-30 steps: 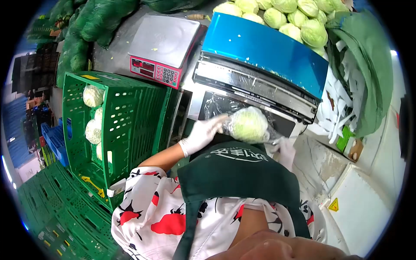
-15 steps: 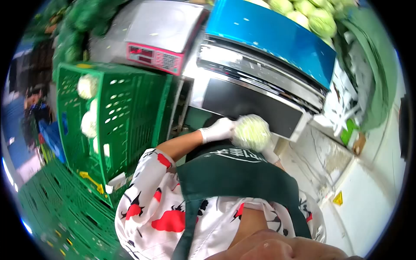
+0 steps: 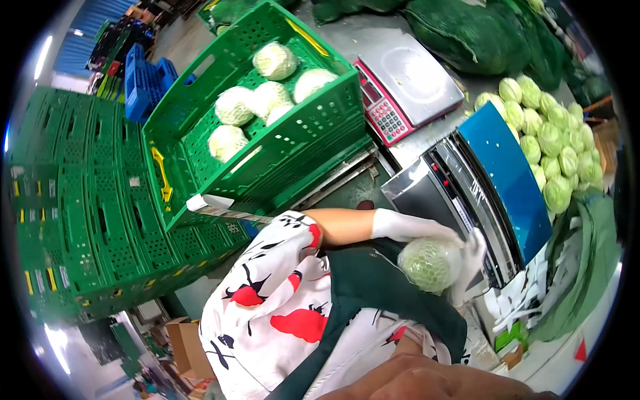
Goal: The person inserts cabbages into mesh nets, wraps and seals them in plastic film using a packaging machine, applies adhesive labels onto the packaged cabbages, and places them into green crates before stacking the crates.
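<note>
A round pale-green cabbage in a white net is held close in front of the dark green apron. My left hand, in a white glove, lies along its far upper side. My right hand, also gloved, is against its right side, with fingers bent and slightly blurred. The cabbage is between both hands. Just beyond it is a metal machine with a dark plate and a blue cover.
At left, a green crate holds several netted cabbages. A red-edged scale stands behind the machine. Bare cabbages are piled at right, near full green net sacks. Stacked green crates line the far left.
The view has swung left, showing the crate's inside. My left hand has shifted from the cabbage's left side to over its far upper side. My right hand now shows more.
</note>
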Tool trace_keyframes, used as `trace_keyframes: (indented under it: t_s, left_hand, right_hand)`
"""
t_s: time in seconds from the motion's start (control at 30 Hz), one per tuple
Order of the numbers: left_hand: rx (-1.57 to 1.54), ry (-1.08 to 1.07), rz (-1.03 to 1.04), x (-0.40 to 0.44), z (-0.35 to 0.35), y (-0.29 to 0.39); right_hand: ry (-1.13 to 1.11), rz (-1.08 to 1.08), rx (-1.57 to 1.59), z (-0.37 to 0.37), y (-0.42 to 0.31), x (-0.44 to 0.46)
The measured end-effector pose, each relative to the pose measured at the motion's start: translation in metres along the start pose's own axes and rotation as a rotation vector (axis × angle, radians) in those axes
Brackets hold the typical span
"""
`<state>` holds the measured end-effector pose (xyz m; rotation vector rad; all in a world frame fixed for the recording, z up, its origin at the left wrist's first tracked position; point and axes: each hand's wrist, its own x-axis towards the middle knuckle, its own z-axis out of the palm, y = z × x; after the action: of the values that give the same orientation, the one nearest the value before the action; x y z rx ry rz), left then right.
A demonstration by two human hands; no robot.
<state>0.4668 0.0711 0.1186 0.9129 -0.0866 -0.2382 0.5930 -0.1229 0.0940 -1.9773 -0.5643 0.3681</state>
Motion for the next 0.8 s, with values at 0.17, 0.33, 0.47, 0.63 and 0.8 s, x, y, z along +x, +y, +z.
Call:
trace_keyframes:
  t_s: [0.17,0.33,0.47,0.63,0.8]
  left_hand:
    - [-0.145,0.457,0.258,-0.085,-0.02,0.014]
    - [-0.888,0.501,0.982,-0.214,-0.036,0.132]
    - [-0.309,1.367,1.289,-0.302,-0.021,0.201]
    - [-0.428,1.181,1.32,-0.394,-0.061,0.188]
    - [-0.135,0.577,1.069,-0.302,-0.084,0.192]
  right_hand:
    - [0.069,0.149,0.379,-0.008,-0.059,0.029]
    - [-0.15,0.101,0.358,0.002,-0.075,0.039]
    - [-0.221,0.178,0.469,0.014,-0.073,0.039]
    - [-0.257,0.141,0.462,0.007,-0.06,0.035]
    - [-0.212,0.228,0.52,-0.015,-0.045,0.041]
